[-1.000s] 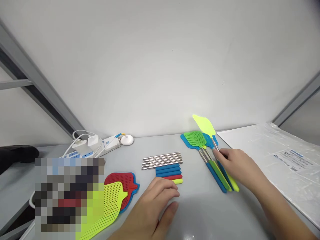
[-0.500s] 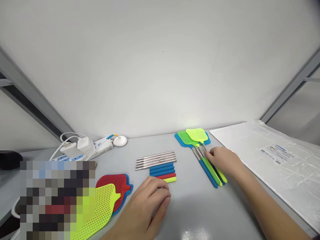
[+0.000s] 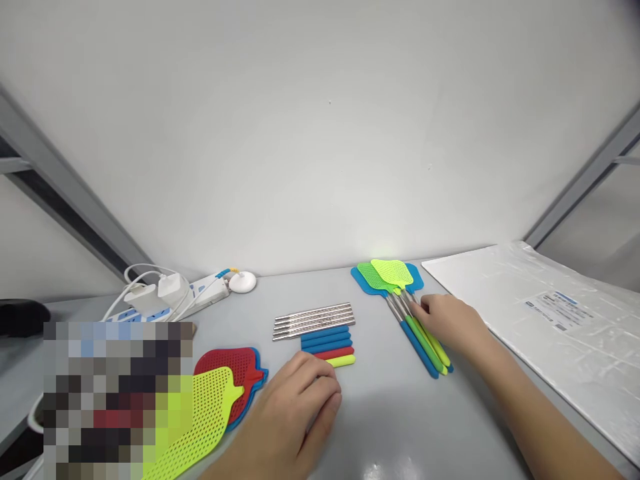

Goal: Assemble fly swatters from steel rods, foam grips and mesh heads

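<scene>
At the right of the middle my right hand (image 3: 447, 321) is closed on a fly swatter in a fanned pile, thumb and fingers at its metal shaft. The pile has overlapping perforated heads: yellow-green (image 3: 393, 272), green (image 3: 370, 275) and blue (image 3: 416, 277). Their coloured handles (image 3: 420, 350) point toward me. My left hand (image 3: 303, 403) rests on the table, fingers loosely bent with a gap at the thumb and nothing seen in them. Just beyond it lie loose handle grips: several blue (image 3: 326, 339), one red (image 3: 337, 353), one yellow (image 3: 343, 361). Fingers cover the grips' near ends.
Metal rods (image 3: 314, 320) lie in a row behind the grips. Loose swatter heads, yellow (image 3: 207, 407), red (image 3: 235, 363) and blue (image 3: 261, 367), overlap at left. A power strip (image 3: 213, 293) with white plugs stands behind; a white wrapped panel (image 3: 515, 287) lies at right.
The yellow handles beside my right hand have shifted left, closer to the green ones. My left hand stays in place. The whole view has shifted slightly.
</scene>
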The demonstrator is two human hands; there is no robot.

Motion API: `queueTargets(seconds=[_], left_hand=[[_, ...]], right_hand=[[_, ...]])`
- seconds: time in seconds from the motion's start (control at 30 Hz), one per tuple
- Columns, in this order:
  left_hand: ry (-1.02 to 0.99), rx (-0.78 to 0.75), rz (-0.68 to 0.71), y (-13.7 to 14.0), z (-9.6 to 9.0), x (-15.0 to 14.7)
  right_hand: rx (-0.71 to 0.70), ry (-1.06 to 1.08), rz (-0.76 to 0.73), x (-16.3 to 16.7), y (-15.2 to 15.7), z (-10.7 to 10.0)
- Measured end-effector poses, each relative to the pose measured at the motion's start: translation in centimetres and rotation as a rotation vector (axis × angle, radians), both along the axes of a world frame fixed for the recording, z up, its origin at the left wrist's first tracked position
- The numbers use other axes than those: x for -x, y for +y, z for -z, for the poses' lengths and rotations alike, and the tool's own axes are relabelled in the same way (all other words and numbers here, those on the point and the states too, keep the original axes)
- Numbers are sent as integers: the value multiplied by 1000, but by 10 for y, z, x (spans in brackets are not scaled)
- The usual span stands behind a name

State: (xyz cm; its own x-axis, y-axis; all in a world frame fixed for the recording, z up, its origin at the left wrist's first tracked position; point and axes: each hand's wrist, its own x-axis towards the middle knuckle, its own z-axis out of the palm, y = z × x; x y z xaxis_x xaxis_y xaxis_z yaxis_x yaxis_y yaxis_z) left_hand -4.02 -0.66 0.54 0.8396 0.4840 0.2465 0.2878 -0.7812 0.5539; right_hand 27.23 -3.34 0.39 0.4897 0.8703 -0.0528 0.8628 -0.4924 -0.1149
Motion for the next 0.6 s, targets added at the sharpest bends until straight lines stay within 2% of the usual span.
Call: queueTargets(seconds=[0.17,0.3,0.47,0.6], left_hand=[[52,-111,-73,1,2,0],[118,-222,-134,1,3,0],[138,-307,-157,1,5,0],[159,-341,-143,-4,8,0]], right_hand=[[-51,-25,19,7,-2,-4],[-136,-15,-23,20,-4,-5],[-265,-22,-160,41,-4,2],[-270,-40,-328,58,7,4]])
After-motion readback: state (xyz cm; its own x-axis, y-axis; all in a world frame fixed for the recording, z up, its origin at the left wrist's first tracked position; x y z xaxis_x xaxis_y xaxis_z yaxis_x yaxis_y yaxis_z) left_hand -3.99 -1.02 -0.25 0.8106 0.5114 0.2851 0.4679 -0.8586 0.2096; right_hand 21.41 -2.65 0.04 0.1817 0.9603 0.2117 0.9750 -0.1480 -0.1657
